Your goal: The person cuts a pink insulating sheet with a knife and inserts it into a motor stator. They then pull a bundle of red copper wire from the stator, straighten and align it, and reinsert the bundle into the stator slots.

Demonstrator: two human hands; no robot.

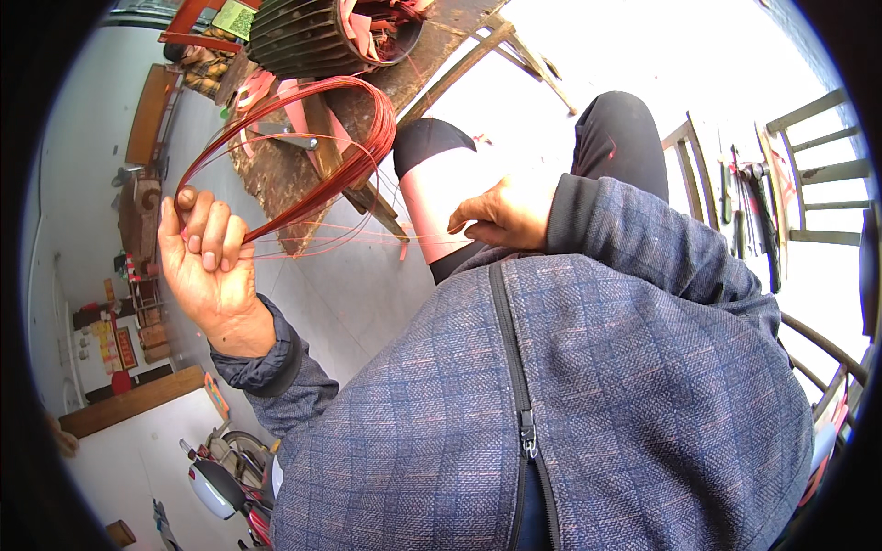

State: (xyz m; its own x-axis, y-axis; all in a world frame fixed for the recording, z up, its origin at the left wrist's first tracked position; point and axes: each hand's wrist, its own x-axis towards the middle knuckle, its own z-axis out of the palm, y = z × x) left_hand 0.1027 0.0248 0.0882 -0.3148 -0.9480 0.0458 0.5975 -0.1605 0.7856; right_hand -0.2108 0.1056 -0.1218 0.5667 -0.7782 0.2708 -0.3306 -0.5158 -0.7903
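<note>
My left hand (207, 262) is raised at the left, its fingers closed around a looped bundle of red-brown copper wire (312, 129) that arches up over a worn wooden bench (367, 87). Thin loose strands run from the bundle toward my right hand (505, 213), which rests on my knee by a pink sheet (436, 207) and pinches the strand ends between thumb and fingers. A dark ribbed motor stator (303, 37) with pink strips in its opening sits on the bench behind the coil.
Hand tools (753, 211) lie on a slatted wooden chair (818, 174) at the right. Shelves and furniture (138, 220) stand at the far left. A scooter (220, 482) is parked at the lower left. My blue checked jacket (570, 413) fills the foreground.
</note>
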